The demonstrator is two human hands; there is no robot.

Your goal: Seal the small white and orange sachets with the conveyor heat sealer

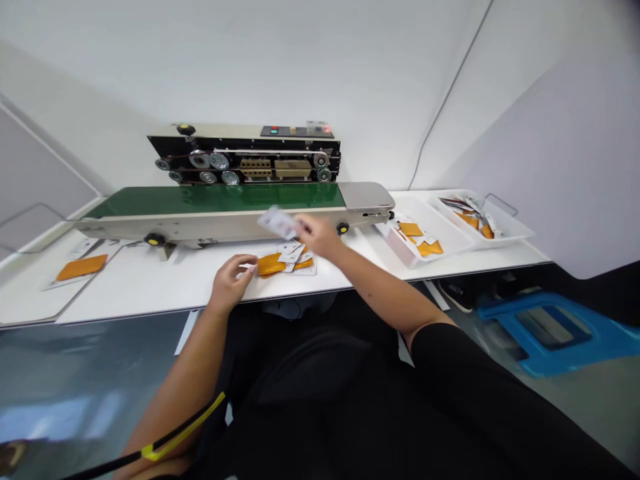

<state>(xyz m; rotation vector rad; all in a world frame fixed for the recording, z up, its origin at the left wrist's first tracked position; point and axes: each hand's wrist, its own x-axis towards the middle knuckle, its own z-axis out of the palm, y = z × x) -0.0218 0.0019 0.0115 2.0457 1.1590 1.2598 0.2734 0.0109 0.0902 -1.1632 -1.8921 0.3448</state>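
Pinched in my right hand (320, 235) is a small flat white packet (277, 223) with dark print, blurred by motion. It is raised over the front edge of a band sealer's green conveyor belt (225, 199). My left hand (233, 281) rests lower on the table, its thumb and fingertips closed at the left end of an orange packet (271, 265). That packet lies at the left of a small pile, where several white printed packets (291, 253) overlap other orange ones.
Behind the belt stands the sealer's roller unit (245, 160), with a red light on its panel. Two white trays (417, 260) at the right hold orange and white packets. Another orange packet (83, 267) lies at far left. A blue plastic stool (565, 333) is on the floor.
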